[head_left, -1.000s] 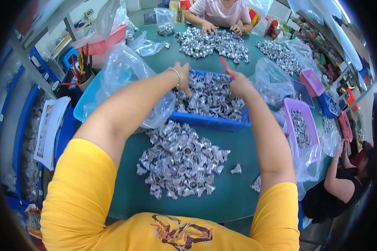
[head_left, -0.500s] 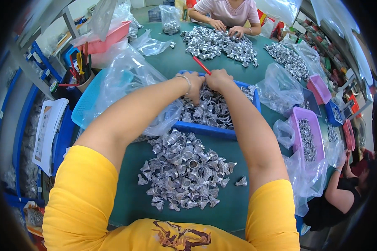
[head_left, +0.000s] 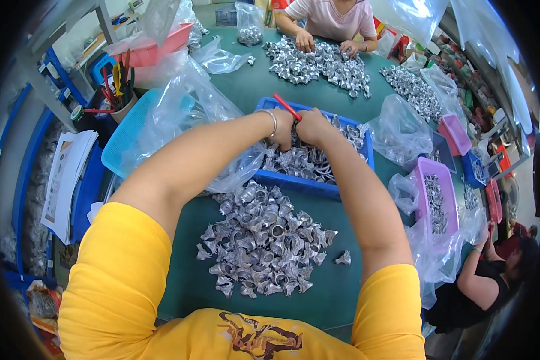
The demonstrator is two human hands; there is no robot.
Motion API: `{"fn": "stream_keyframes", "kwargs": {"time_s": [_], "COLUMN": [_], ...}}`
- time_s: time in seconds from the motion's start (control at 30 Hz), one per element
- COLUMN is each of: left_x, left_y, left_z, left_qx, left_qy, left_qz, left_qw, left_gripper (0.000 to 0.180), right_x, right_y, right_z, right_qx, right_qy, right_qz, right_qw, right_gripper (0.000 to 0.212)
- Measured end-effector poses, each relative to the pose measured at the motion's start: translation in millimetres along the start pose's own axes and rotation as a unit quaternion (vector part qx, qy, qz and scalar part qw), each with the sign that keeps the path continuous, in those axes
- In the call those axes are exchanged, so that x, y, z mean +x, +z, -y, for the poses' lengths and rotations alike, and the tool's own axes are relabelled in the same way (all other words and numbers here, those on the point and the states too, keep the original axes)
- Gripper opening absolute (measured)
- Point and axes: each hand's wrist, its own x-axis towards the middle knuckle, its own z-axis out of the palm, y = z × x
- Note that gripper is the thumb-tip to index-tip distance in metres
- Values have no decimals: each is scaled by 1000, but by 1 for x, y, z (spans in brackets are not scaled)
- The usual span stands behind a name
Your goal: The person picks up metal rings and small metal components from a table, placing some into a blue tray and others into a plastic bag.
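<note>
My right hand point(head_left: 312, 127) is closed around a slim red rod point(head_left: 287, 106), perhaps a pen or tool handle, which sticks up and leans to the left. Its lower end is hidden by my hand. Just beside it, my left hand point(head_left: 281, 128), with a bangle on the wrist, is lowered with curled fingers; whatever they hold cannot be seen. Both hands are over a blue bin point(head_left: 300, 185) filled with silvery ring-like metal castings point(head_left: 303, 162). Nearer to me, a heap of similar flared metal castings point(head_left: 264, 240) lies on the green table, one loose casting point(head_left: 343, 258) to its right.
A clear plastic bag point(head_left: 186, 114) drapes over a turquoise basket point(head_left: 117, 144) at left, near a tool holder point(head_left: 123, 111). A purple bin point(head_left: 424, 192) of parts stands right. Across the table, a person in pink point(head_left: 336, 21) handles another pile point(head_left: 318, 66). Another person point(head_left: 480, 288) is at far right.
My left hand has drawn in toward my right, its fingers going from spread over the castings to curled. The red rod has tilted slightly. The person opposite has moved their hands apart.
</note>
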Motion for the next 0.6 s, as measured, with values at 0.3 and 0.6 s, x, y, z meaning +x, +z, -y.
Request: {"fn": "stream_keyframes", "kwargs": {"time_s": [0.3, 0.6], "left_x": [-21, -68], "left_y": [-1, 8], "left_z": [-8, -5], "left_qx": [-84, -216], "left_qy": [3, 83], "left_qz": [-5, -74], "left_qw": [996, 970], "left_gripper": [89, 74], "right_x": [2, -55], "right_y": [0, -11], "right_z": [-4, -9], "right_qx": [127, 256], "right_qy": [68, -49], "right_qz": [101, 50], "right_qw": [984, 964], "right_gripper": [40, 22]}}
